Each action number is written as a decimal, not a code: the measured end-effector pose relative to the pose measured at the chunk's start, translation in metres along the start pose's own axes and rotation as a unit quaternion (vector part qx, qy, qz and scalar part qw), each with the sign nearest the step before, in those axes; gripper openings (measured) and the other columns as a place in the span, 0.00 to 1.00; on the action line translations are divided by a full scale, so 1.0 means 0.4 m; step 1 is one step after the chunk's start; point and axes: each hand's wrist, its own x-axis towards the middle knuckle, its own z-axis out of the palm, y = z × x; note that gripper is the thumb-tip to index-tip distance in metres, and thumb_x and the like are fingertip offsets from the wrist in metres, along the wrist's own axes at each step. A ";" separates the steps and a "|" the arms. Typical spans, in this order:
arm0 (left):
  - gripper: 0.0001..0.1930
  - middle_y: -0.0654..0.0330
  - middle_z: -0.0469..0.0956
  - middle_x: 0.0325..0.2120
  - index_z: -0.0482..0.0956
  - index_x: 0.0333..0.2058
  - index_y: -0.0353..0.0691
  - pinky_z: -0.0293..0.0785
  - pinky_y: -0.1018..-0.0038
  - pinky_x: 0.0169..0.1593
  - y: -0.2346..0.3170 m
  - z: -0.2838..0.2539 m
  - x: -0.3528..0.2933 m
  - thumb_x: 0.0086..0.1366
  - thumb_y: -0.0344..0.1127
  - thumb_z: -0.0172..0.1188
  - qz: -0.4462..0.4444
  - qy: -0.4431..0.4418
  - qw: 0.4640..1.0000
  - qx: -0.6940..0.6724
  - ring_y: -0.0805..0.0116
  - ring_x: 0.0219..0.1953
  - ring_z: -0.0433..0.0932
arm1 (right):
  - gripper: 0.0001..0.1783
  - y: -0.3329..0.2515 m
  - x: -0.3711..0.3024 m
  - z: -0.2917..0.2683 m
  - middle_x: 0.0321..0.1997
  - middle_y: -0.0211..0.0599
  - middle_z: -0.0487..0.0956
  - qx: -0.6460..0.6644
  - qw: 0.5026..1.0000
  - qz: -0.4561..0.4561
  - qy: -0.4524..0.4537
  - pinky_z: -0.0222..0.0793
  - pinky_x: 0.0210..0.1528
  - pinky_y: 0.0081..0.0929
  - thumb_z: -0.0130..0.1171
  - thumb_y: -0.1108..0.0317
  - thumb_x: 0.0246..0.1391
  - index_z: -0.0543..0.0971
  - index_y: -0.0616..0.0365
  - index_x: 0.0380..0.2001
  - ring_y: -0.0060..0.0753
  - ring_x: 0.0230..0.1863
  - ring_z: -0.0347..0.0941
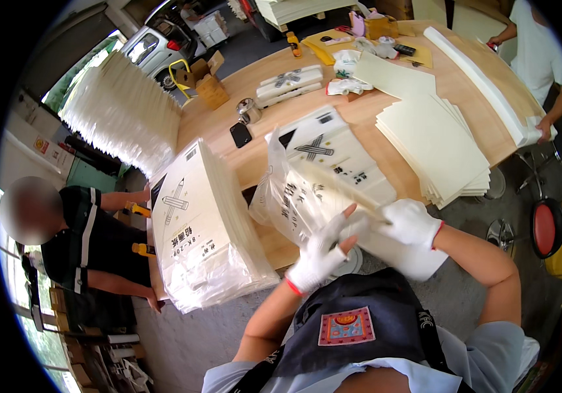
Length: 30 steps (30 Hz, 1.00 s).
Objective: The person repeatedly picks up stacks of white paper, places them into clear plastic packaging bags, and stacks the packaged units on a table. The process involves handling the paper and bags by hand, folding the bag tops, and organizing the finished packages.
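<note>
Both my hands wear white work gloves with red cuffs. My left hand is at the near end of a clear printed plastic bag, gripping its edge; the bare thumb and one bare finger stick out to the right. My right hand is closed on cream paper sheets, which hang past the table edge and are smeared by motion. The sheets' far end lies at the bag, but how far inside it cannot be made out. Beyond lies a flat packed paper bundle with a pencil print.
A tall stack of packed paper stands left, beside a person in dark clothes. Loose cream sheets lie right. A phone, metal pot and orange bottle stand farther back. Another person handles a long white roll.
</note>
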 end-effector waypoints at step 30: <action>0.06 0.55 0.72 0.22 0.72 0.25 0.39 0.68 0.65 0.28 -0.425 0.125 -0.185 0.50 0.28 0.62 -0.043 0.290 0.920 0.259 0.56 0.23 0.72 | 0.15 0.059 -0.072 0.332 0.14 0.40 0.74 -0.134 0.966 0.103 0.194 0.65 0.16 0.41 0.50 0.59 0.53 0.70 0.55 0.18 0.40 0.12 0.71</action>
